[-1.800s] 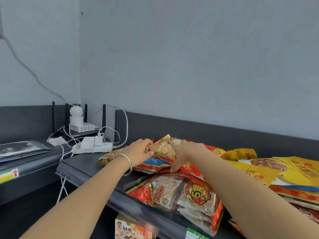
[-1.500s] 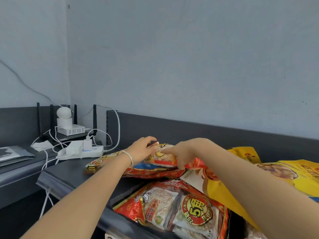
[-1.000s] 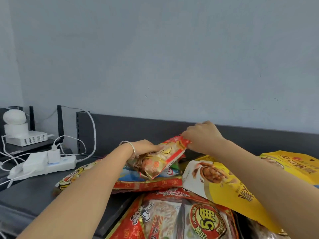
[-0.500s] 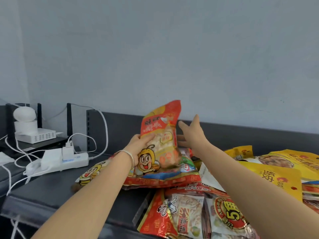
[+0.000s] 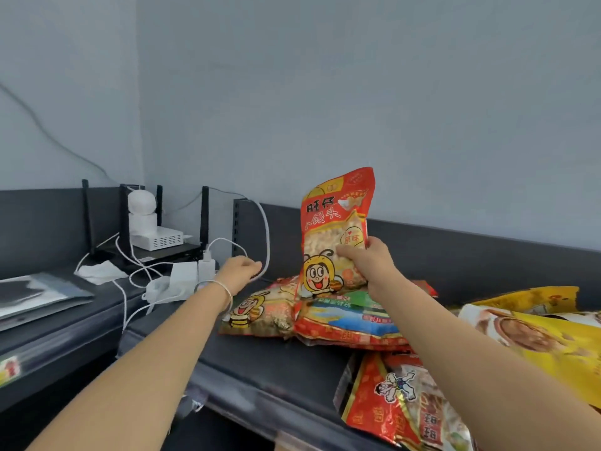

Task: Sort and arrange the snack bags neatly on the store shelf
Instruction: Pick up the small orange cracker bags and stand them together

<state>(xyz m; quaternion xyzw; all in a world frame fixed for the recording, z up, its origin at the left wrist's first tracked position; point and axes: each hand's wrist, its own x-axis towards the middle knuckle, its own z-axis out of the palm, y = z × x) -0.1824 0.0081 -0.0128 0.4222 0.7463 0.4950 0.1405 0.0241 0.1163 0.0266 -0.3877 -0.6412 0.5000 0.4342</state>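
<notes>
Right hand (image 5: 367,265): fingers and thumb curled round the lower right side of the red bee snack bag (image 5: 335,229), held upright and clear of the shelf (image 5: 260,359). Its clear window shows small pale pieces inside.

Left hand (image 5: 240,271): fingers loosely curled, nothing in its grasp; whether it touches the white cable (image 5: 267,242) just beyond it cannot be told.

A second bee bag (image 5: 260,314) lies flat between the hands. A red-and-blue bag (image 5: 344,323) lies below the right wrist. A yellow bag (image 5: 536,340) lies right of the right forearm. A power strip (image 5: 169,284) sits left of the left hand.
</notes>
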